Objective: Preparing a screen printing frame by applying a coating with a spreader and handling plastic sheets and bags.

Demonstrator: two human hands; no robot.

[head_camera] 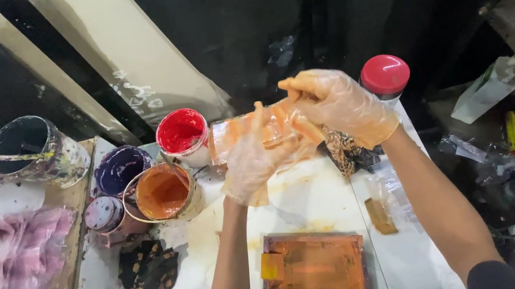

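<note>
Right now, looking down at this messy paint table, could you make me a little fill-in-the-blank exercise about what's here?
1. Both hands, left hand and right hand, wear thin see-through ____.
2. The open can nearest the left hand holds ____ paint.
3. The bottle behind the right hand has a ____ cap.
4. The wooden frame lying below the hands is stained ____.

Missing words: gloves; orange; red; orange

White table (308, 198) bears paint cans (165, 193), orange-stained frame (314, 273).
</note>
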